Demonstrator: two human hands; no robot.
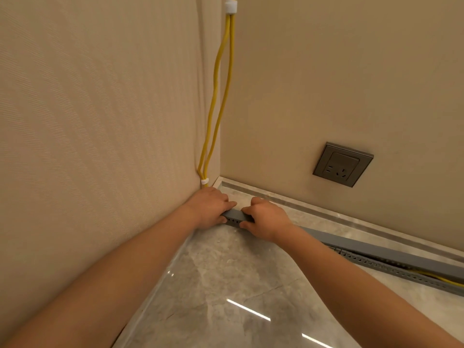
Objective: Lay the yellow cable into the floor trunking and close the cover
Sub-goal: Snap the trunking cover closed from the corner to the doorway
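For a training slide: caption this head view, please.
Left hand and right hand grip the cover over the trunking by the corner; yellow cable exposed farther right.

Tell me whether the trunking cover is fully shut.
Not fully: at the right the cover sits off the slotted base, yellow cable showing.

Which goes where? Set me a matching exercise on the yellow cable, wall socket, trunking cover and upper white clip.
1 yellow cable
2 wall socket
3 trunking cover
4 upper white clip

A on the right-hand wall
B gripped by left hand and right hand
C top of the wall corner
D running down the wall corner

Pairs: 1-D, 2-A, 3-B, 4-C
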